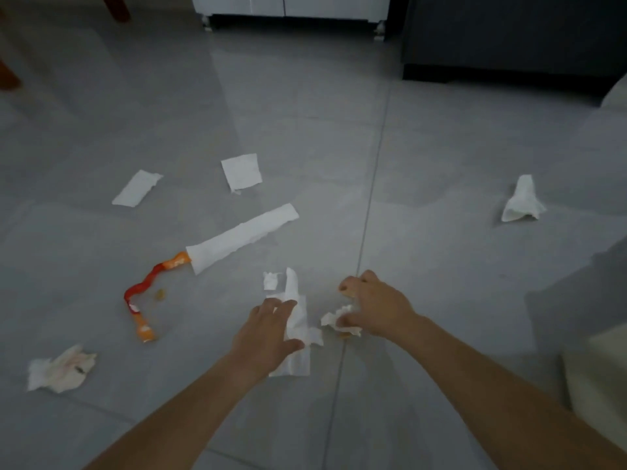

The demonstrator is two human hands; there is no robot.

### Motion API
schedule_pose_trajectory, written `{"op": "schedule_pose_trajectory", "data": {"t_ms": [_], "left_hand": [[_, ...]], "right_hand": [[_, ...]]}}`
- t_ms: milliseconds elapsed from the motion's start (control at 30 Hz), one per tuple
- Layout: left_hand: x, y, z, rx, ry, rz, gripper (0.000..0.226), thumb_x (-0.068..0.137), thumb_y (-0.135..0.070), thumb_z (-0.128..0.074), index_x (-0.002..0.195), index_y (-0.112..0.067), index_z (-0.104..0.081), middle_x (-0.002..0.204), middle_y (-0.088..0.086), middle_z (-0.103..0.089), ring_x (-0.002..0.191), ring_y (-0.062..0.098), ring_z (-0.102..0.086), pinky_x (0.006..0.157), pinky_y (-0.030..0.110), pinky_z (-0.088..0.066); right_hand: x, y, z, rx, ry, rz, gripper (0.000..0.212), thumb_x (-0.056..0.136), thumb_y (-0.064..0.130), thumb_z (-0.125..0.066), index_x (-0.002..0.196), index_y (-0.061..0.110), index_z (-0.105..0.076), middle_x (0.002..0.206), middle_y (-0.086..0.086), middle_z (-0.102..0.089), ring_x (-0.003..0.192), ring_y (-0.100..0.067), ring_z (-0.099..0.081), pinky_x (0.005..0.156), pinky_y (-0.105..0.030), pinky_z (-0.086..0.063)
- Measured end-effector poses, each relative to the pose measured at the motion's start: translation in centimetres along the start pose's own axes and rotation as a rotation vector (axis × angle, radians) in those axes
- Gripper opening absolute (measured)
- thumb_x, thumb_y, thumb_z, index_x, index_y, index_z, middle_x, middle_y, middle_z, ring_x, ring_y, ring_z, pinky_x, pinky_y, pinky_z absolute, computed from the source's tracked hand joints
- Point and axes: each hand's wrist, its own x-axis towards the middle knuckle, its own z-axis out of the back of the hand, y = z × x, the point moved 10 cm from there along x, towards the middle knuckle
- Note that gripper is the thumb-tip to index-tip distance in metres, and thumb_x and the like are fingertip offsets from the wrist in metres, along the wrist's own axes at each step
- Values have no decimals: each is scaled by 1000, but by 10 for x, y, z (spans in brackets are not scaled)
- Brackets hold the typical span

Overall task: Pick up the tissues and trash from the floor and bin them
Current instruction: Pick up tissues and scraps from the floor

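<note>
On the grey tiled floor, my left hand [268, 330] reaches with fingers spread over a long white tissue [298, 320], touching it. My right hand [373, 307] is closed on a crumpled white tissue [339, 321], with a small yellowish scrap at its fingertips. A long folded tissue strip [242, 237] lies ahead, beside a twisted red and orange wrapper [144, 293]. Two flat tissue squares [241, 172] [136, 188] lie further away. A stained crumpled tissue [61, 368] sits at the left, another crumpled one [522, 200] at the right. No bin is visible.
A white cabinet on castors [291, 8] and a dark cabinet [509, 35] stand at the far side. Red chair legs [117, 8] are at the top left. A pale piece of furniture [597, 361] stands close on the right. Small crumbs [159, 294] lie by the wrapper.
</note>
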Motion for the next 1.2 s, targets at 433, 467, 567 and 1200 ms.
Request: {"op": "schedule_pose_trajectory", "data": {"t_ms": [433, 467, 567, 1200], "left_hand": [[11, -5, 20, -203, -251, 48, 35, 76, -42, -67, 103, -21, -58, 118, 6, -50, 106, 26, -47, 92, 34, -40], [11, -10, 20, -183, -255, 27, 33, 78, -39, -66, 104, -21, -57, 118, 6, -50, 106, 26, -47, 92, 35, -41], [9, -16, 3, -26, -136, -40, 42, 84, -31, -60, 123, -22, -49, 129, 4, -46, 114, 27, -44, 97, 38, -41], [-13, 31, 20, -120, -54, 69, 17, 79, -31, -67, 93, -21, -67, 110, 8, -56, 107, 25, -52, 91, 32, -41]], "right_hand": [[20, -16, 20, 161, -230, -102, 18, 82, 24, -58, 97, 14, -62, 113, -15, -58, 97, -31, -60, 76, -32, -44], [23, -14, 18, 121, -228, -110, 20, 84, 23, -57, 101, 13, -61, 119, -14, -51, 100, -32, -58, 80, -35, -46], [30, 2, 0, -79, -172, -52, 24, 87, 18, -54, 110, 12, -56, 133, -8, -39, 111, -31, -48, 88, -40, -46], [-1, -20, -25, 290, -166, -259, 35, 86, 27, -58, 110, 1, -56, 117, -23, -58, 107, -34, -58, 87, -36, -45]]}}
